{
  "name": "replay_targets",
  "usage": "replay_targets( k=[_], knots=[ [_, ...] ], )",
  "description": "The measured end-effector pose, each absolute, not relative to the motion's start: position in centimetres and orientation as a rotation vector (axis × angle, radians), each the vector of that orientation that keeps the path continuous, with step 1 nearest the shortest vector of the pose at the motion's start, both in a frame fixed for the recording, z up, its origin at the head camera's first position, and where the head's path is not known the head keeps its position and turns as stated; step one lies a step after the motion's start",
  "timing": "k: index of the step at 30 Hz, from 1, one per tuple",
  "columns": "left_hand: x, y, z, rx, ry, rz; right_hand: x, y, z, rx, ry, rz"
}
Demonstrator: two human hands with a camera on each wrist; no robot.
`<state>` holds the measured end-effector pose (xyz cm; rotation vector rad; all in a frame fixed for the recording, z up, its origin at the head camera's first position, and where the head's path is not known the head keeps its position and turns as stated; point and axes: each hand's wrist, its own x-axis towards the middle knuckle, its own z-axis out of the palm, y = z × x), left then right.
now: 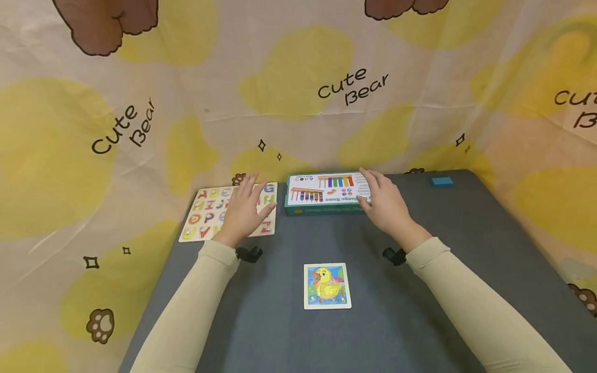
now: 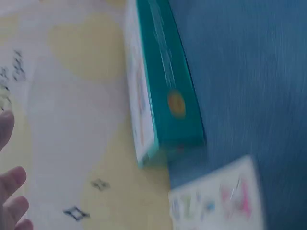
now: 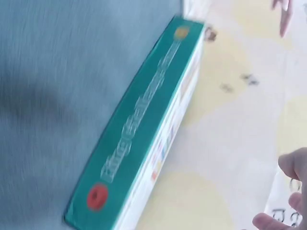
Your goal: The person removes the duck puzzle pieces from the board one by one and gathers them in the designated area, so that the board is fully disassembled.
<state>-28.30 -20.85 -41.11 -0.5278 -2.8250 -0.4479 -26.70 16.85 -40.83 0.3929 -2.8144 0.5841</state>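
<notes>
My left hand (image 1: pixel 244 210) is held in the air in front of the wooden alphabet puzzle board (image 1: pixel 200 217), hiding some of its letters. My right hand (image 1: pixel 384 199) hovers by the right end of a green and white game box (image 1: pixel 305 196) and covers that end in the head view. Both hands have their fingers spread and hold nothing. Nearer to me, between the forearms, a small square duck puzzle (image 1: pixel 327 286) with a pale frame lies flat on the table. The left wrist view has the game box (image 2: pixel 172 96) blurred, with fingertips (image 2: pixel 12 182) at the left edge.
A small blue block (image 1: pixel 442 182) sits at the back right of the dark grey table (image 1: pixel 326 342). Behind and beside the table hangs a cloth (image 1: pixel 298 77) printed with yellow patches and "Cute Bear" lettering. The game box stands close against this cloth.
</notes>
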Motion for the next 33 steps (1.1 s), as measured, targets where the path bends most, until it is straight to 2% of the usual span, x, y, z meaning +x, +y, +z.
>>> replay_targets(
  k=[10,14,19,26,33],
  knots=[
    [-20.9,-17.7,-46.4,-0.580,-2.772,-1.074,-21.0,12.2,-44.8,0.661,-2.751,0.841],
    [-19.4,-17.4,-48.9,-0.739,-2.848,-1.177,-19.2,10.4,-47.1,0.775,-2.877,0.943],
    [-18.6,-17.6,-51.5,-0.931,-2.901,-1.287,-18.4,8.9,-49.3,0.794,-3.001,1.044],
    [-17.9,-17.9,-54.2,-1.029,-2.959,-1.042,-17.7,8.4,-51.4,0.775,-3.018,0.985],
    [-18.2,-17.4,-54.3,-1.148,-2.904,-0.729,-17.8,8.5,-51.7,0.838,-2.922,0.946]
  ],
)
